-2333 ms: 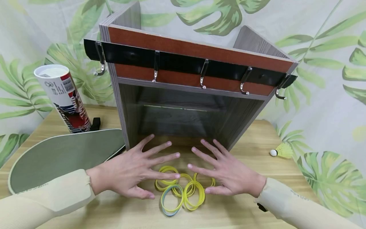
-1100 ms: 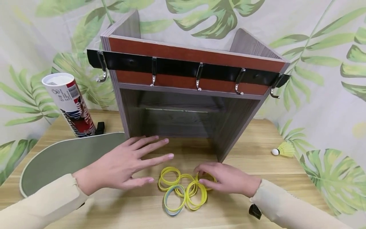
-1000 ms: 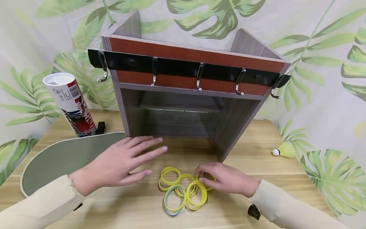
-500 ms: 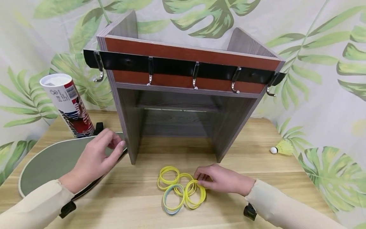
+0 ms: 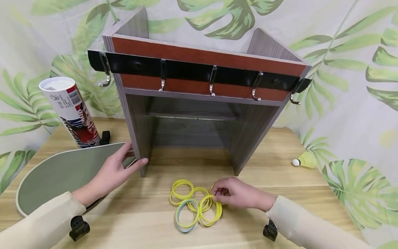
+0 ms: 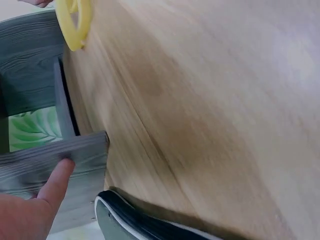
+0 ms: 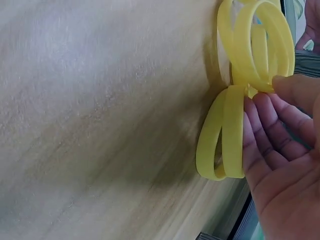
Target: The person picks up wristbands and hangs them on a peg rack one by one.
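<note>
the right hand (image 5: 234,192), fingers curled, pinches yellow bands (image 7: 233,135). at left, the left hand (image 5: 110,173) touches the cabinet panel (image 5: 140,133), thumb apart, its grip unclear.

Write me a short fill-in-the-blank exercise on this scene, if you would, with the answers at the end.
1. The glossy black rail bears ____ curved silver hooks.
2. In the head view, the yellow cone-shaped shuttlecock lies to the ____ of the grey wood-grain stand.
3. The person's ____ hand touches the stand.
4. The thin round bands at the right hand are mostly ____ in colour.

Missing words: five; right; left; yellow.
</note>
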Action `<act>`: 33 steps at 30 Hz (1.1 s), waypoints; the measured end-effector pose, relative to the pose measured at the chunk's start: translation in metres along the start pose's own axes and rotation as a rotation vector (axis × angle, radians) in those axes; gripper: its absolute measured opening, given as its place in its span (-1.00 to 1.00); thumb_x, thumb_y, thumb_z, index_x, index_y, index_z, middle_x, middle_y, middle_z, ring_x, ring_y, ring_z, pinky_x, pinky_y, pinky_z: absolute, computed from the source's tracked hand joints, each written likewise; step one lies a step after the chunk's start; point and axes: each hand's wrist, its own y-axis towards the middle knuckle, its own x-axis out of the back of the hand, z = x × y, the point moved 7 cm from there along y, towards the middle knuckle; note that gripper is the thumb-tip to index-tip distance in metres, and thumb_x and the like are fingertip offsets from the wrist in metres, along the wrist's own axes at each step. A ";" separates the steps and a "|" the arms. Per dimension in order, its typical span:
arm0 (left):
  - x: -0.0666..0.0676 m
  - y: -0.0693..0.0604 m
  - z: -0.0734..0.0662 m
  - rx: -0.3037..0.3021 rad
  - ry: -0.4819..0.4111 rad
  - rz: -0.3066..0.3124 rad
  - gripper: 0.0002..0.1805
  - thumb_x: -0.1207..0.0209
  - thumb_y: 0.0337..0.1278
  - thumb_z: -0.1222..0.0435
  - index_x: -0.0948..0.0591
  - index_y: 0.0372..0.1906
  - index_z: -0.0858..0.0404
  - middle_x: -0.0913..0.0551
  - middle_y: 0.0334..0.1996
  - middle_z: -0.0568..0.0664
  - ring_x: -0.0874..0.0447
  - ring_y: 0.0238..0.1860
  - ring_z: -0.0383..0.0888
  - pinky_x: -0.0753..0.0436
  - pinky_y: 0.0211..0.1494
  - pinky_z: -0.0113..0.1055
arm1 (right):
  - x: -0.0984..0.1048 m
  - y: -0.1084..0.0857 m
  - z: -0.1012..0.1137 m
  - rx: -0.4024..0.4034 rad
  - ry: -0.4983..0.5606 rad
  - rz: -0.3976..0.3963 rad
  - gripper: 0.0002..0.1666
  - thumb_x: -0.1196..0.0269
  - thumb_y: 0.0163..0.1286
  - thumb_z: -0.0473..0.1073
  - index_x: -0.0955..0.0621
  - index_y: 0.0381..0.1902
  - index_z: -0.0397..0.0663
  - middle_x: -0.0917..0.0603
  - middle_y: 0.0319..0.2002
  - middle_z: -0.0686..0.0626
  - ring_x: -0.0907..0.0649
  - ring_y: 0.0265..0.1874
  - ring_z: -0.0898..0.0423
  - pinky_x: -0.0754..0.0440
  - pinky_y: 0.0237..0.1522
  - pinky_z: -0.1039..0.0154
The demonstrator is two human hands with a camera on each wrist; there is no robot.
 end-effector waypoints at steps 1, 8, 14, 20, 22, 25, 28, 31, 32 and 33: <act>0.000 0.001 0.001 -0.001 0.003 0.005 -0.32 -0.36 0.37 0.24 -0.40 0.52 0.11 -0.69 0.23 0.19 -0.75 0.13 -0.17 -0.62 0.03 -0.65 | 0.000 0.001 -0.001 -0.009 0.022 0.000 -0.94 -0.32 0.51 -0.24 -0.71 -0.17 -0.11 -0.70 -0.27 0.06 -0.55 -0.30 0.43 -0.71 -0.20 0.46; -0.004 0.006 0.002 -0.033 -0.023 0.018 -0.31 -0.35 0.38 0.29 -0.39 0.54 0.13 -0.66 0.28 0.20 -0.73 0.14 -0.20 -0.61 0.08 -0.67 | 0.003 0.002 -0.004 -0.027 0.127 0.005 -0.92 -0.34 0.48 -0.26 -0.72 -0.17 -0.18 -0.77 -0.26 -0.05 -0.62 -0.28 0.42 -0.76 -0.16 0.41; -0.004 0.005 0.002 -0.034 -0.040 0.031 -0.34 -0.34 0.39 0.31 -0.41 0.52 0.16 -0.65 0.29 0.21 -0.49 0.07 -0.71 -0.65 0.03 -0.64 | 0.004 0.002 -0.009 -0.068 0.208 0.005 -0.90 -0.35 0.47 -0.26 -0.72 -0.17 -0.22 -0.77 -0.26 -0.09 -0.62 -0.30 0.39 -0.73 -0.19 0.42; -0.002 0.004 0.003 -0.025 -0.047 0.035 -0.34 -0.35 0.37 0.31 -0.43 0.51 0.17 -0.67 0.25 0.21 -0.52 0.07 -0.66 -0.66 0.01 -0.64 | 0.006 0.002 -0.011 -0.092 0.264 0.027 -0.86 -0.34 0.48 -0.24 -0.74 -0.14 -0.23 -0.79 -0.24 -0.13 -0.63 -0.32 0.38 -0.69 -0.22 0.47; -0.002 0.004 0.005 -0.023 -0.056 0.038 -0.35 -0.35 0.37 0.31 -0.43 0.50 0.17 -0.69 0.22 0.20 -0.53 0.06 -0.66 -0.65 0.00 -0.65 | 0.006 0.002 -0.011 -0.106 0.297 0.042 -0.85 -0.34 0.48 -0.24 -0.74 -0.13 -0.24 -0.78 -0.24 -0.17 -0.63 -0.34 0.36 -0.68 -0.25 0.48; -0.002 0.005 0.008 -0.024 -0.074 0.046 -0.34 -0.35 0.36 0.32 -0.44 0.50 0.20 -0.70 0.17 0.22 -0.53 0.05 -0.67 -0.67 -0.03 -0.64 | 0.006 0.001 -0.010 -0.125 0.357 0.067 -0.82 -0.33 0.48 -0.24 -0.73 -0.11 -0.28 -0.77 -0.24 -0.28 -0.65 -0.36 0.32 -0.70 -0.26 0.45; -0.002 0.005 0.010 -0.029 -0.089 0.050 -0.35 -0.35 0.35 0.35 -0.44 0.49 0.23 -0.71 0.12 0.22 -0.54 0.04 -0.67 -0.67 -0.04 -0.65 | 0.008 0.001 -0.008 -0.148 0.427 0.091 -0.79 -0.32 0.50 -0.24 -0.70 -0.08 -0.33 -0.74 -0.22 -0.37 -0.69 -0.35 0.27 -0.77 -0.24 0.37; -0.002 0.006 0.011 -0.042 -0.097 0.047 -0.37 -0.36 0.33 0.38 -0.47 0.45 0.25 -0.71 0.09 0.21 -0.55 0.04 -0.65 -0.67 -0.03 -0.66 | 0.014 0.003 -0.003 -0.169 0.468 0.099 -0.74 -0.31 0.51 -0.25 -0.67 -0.04 -0.40 -0.74 -0.21 -0.35 -0.73 -0.34 0.21 -0.84 -0.18 0.26; -0.002 0.007 0.011 -0.044 -0.102 0.048 -0.38 -0.36 0.33 0.38 -0.47 0.44 0.25 -0.71 0.09 0.21 -0.56 0.03 -0.64 -0.67 -0.03 -0.65 | 0.017 0.004 0.000 -0.173 0.480 0.099 -0.72 -0.31 0.51 -0.25 -0.66 -0.02 -0.43 -0.74 -0.21 -0.32 -0.74 -0.34 0.20 -0.85 -0.16 0.20; -0.003 0.007 0.011 -0.046 -0.101 0.051 -0.38 -0.35 0.34 0.38 -0.47 0.45 0.25 -0.70 0.11 0.20 -0.55 0.04 -0.64 -0.67 -0.02 -0.65 | 0.020 0.006 0.002 -0.175 0.484 0.097 -0.71 -0.31 0.51 -0.25 -0.65 0.00 -0.45 -0.74 -0.22 -0.28 -0.75 -0.34 0.18 -0.86 -0.14 0.15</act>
